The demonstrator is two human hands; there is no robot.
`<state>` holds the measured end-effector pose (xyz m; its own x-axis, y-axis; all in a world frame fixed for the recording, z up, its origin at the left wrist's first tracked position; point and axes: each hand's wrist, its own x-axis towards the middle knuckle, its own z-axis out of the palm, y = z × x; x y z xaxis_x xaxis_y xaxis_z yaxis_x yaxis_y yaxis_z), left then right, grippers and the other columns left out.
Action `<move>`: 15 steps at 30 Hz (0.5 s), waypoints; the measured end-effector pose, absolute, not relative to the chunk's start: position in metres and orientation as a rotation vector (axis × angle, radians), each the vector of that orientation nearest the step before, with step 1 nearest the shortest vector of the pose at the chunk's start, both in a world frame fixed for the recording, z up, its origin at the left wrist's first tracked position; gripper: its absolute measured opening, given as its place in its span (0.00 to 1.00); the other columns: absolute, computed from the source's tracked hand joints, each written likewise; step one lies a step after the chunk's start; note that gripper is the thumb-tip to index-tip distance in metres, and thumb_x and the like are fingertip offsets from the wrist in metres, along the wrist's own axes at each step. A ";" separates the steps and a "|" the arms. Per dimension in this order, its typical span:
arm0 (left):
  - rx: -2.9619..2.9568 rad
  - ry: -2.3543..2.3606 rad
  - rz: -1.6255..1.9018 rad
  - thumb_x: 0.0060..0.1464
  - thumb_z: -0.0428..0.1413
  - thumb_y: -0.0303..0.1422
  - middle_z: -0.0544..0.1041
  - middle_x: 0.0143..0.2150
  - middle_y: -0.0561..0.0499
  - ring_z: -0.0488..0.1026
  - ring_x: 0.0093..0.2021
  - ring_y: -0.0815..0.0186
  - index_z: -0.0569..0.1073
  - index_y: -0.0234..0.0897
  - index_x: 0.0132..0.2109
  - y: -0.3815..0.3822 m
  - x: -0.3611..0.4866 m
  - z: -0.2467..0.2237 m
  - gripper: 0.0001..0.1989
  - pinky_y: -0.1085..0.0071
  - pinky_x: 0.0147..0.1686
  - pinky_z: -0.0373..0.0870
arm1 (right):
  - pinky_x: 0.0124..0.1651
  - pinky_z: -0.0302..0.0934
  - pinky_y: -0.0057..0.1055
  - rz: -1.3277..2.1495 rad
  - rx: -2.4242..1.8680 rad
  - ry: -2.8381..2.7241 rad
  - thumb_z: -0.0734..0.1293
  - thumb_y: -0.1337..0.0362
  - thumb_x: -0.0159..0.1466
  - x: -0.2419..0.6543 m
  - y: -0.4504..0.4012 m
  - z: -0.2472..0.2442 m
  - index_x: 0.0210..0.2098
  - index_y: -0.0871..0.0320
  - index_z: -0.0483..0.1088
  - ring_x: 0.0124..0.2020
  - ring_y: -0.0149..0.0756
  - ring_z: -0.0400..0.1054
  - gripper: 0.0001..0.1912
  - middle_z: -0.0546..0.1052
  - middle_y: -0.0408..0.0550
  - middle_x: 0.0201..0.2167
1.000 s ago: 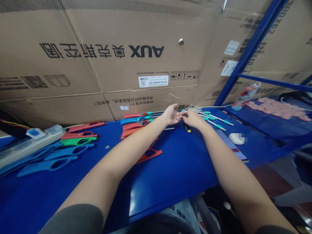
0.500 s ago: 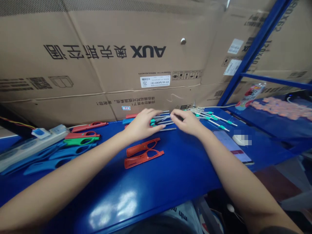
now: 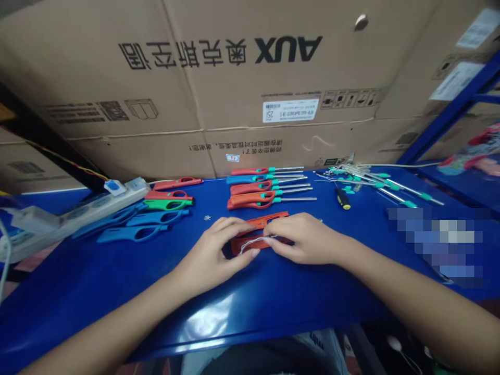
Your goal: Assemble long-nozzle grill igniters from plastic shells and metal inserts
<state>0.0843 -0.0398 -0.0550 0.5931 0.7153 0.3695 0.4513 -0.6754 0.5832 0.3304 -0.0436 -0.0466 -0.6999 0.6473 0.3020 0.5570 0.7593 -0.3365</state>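
Note:
Two orange-red lighter shell halves lie on the table under my hands: the upper shell half (image 3: 283, 214) and the lower shell half (image 3: 235, 246). My right hand (image 3: 302, 238) is closed over their right part, thumb and fingertips pinching a thin white wire (image 3: 252, 240). This wire loops leftward over the lower half. My left hand (image 3: 219, 247) rests at the left end of the shells, thumb and fingers apart around the wire's loop. A metal tip (image 3: 321, 220) shows just beyond my right hand; what it belongs to is hidden.
Long-nosed lighters (image 3: 253, 198) lie in a row behind my hands. A screwdriver (image 3: 342, 199) and a pile of metal rods with green parts (image 3: 386, 182) are at right. Blue shells (image 3: 135, 234), a green shell (image 3: 166, 203) and a power strip (image 3: 86, 208) are at left.
Both hands have come back from the lighter row to the two orange-red shell halves nearer me. A white wire now shows in my right hand's pinch. The view has shifted.

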 end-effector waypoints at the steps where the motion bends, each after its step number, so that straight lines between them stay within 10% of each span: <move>1: 2.382 0.929 0.856 0.59 0.62 0.36 0.79 0.51 0.46 0.75 0.52 0.59 0.77 0.39 0.53 -0.042 0.086 -0.057 0.15 0.62 0.54 0.71 | 0.33 0.54 0.28 0.304 -0.919 -2.555 0.60 0.61 0.72 0.329 -0.044 -0.047 0.39 0.58 0.73 0.30 0.31 0.69 0.12 0.78 0.44 0.32; 15: 2.118 0.885 0.934 0.59 0.63 0.30 0.81 0.39 0.53 0.77 0.37 0.70 0.80 0.38 0.44 -0.049 0.088 -0.068 0.06 0.75 0.40 0.72 | 0.39 0.65 0.31 0.388 -0.806 -2.631 0.59 0.65 0.71 0.326 -0.047 -0.059 0.41 0.62 0.70 0.35 0.35 0.69 0.10 0.75 0.51 0.36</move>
<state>0.0885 -0.0486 -0.0684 0.5181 0.7778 0.3559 0.3139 -0.5599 0.7668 0.3257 -0.0472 -0.0590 -0.7719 0.5811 0.2578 0.4821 0.7994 -0.3585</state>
